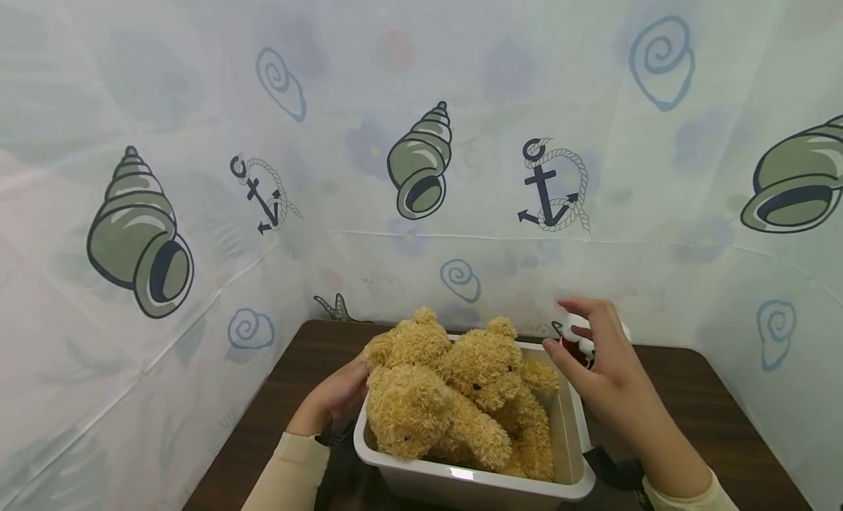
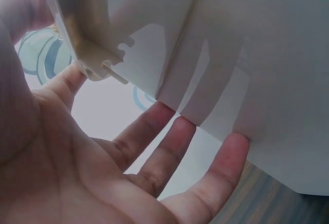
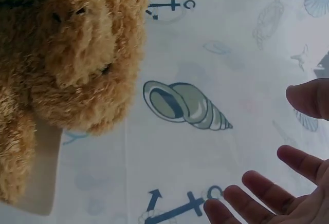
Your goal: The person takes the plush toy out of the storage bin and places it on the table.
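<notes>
While the bin [image 1: 461, 478] sits nearest on the table [image 1: 724, 416] — two teddy bears [image 1: 454, 394] piled inside | left hand [image 1: 332, 401] flat, fingers straight against bin's left wall | right hand [image 1: 602, 372] spread, holding nothing — bears lie to its left, beyond it a small red-and-white thing [image 1: 579, 344].

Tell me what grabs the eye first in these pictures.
Two tan teddy bears crammed into a white bin on the dark wooden table stand out at once. The left hand rests against the bin's left side, while the right hand hovers open to its right. Behind, a pale curtain printed with shells and anchors fills the background.
</notes>
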A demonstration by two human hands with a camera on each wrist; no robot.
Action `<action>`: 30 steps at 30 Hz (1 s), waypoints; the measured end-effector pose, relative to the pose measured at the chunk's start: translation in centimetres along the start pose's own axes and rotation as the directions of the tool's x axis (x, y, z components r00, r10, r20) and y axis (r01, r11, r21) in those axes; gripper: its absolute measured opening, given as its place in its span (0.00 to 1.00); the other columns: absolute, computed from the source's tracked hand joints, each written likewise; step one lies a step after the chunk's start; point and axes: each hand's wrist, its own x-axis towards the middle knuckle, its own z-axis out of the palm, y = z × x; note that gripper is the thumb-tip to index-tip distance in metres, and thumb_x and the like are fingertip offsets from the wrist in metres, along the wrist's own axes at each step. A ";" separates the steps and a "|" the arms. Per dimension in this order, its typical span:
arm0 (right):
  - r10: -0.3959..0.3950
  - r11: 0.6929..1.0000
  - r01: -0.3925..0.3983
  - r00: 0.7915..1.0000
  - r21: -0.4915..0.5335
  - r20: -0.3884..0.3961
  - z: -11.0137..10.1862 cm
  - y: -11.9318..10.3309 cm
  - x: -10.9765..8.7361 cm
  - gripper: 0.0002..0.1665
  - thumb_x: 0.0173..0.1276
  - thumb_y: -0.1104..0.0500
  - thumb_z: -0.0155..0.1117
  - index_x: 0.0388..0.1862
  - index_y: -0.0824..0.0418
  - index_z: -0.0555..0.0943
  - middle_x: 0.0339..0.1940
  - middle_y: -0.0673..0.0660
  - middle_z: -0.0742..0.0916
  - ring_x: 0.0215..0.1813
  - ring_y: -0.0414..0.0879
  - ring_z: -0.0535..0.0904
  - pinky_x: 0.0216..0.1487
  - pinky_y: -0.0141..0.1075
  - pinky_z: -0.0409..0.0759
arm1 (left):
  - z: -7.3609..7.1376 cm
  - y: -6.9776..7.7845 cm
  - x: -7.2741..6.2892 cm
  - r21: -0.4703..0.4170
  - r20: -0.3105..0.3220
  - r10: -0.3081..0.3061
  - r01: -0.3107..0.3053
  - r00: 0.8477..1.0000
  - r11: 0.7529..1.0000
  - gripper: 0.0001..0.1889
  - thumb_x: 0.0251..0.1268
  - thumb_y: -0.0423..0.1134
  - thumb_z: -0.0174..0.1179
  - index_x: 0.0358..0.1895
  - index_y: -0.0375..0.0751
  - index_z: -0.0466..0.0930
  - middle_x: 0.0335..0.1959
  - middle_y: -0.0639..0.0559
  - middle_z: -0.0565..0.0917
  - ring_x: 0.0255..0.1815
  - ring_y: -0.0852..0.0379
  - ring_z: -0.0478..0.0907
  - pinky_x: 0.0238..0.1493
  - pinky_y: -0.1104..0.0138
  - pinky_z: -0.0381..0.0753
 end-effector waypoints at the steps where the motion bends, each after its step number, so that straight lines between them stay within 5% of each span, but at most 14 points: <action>1: -0.006 1.000 0.006 1.000 0.011 0.020 0.1 -0.2 0.5 0.34 0.85 0.48 0.64 0.83 0.44 0.64 0.78 0.57 0.70 0.73 0.66 0.75 0.65 0.62 0.81 | -0.1 0.1 0.0 0.001 -0.001 -0.001 0.001 1.000 1.000 0.32 0.92 0.62 0.37 0.89 0.60 0.45 0.89 0.45 0.50 0.81 0.54 0.62 0.72 0.62 0.76; 9: -0.009 1.000 0.009 0.973 0.001 0.229 2.6 -1.5 4.2 0.42 0.80 0.38 0.69 0.85 0.39 0.62 0.78 0.61 0.69 0.77 0.62 0.71 0.69 0.67 0.76 | -0.6 0.6 0.1 -0.003 0.012 0.029 -0.029 0.999 1.000 0.32 0.92 0.61 0.37 0.89 0.60 0.46 0.88 0.45 0.50 0.81 0.55 0.62 0.73 0.62 0.75; 16: 0.114 0.988 -0.054 0.883 -0.143 0.455 4.6 -1.6 5.9 0.58 0.68 0.33 0.79 0.89 0.36 0.58 0.77 0.69 0.67 0.72 0.66 0.74 0.63 0.66 0.79 | -0.4 0.5 0.4 -0.048 0.035 0.040 -0.038 0.999 0.998 0.32 0.92 0.60 0.39 0.89 0.58 0.46 0.88 0.44 0.51 0.79 0.56 0.64 0.73 0.61 0.76; 25: 0.179 0.981 -0.101 0.811 -0.168 0.556 6.7 -0.5 5.6 0.67 0.53 0.43 0.92 0.88 0.39 0.63 0.77 0.71 0.65 0.71 0.68 0.71 0.58 0.62 0.81 | 0.4 0.3 0.1 -0.062 0.037 0.026 -0.024 0.999 0.998 0.33 0.92 0.60 0.40 0.89 0.56 0.45 0.87 0.43 0.52 0.79 0.55 0.64 0.73 0.60 0.75; 30: 0.207 0.971 -0.096 0.798 -0.220 0.565 7.3 -0.5 5.5 0.68 0.48 0.47 0.95 0.86 0.35 0.66 0.77 0.67 0.67 0.73 0.67 0.69 0.50 0.53 0.81 | 0.5 0.2 -0.3 -0.054 0.022 0.030 -0.029 0.999 0.998 0.33 0.93 0.59 0.39 0.89 0.56 0.45 0.87 0.42 0.51 0.81 0.53 0.61 0.74 0.60 0.73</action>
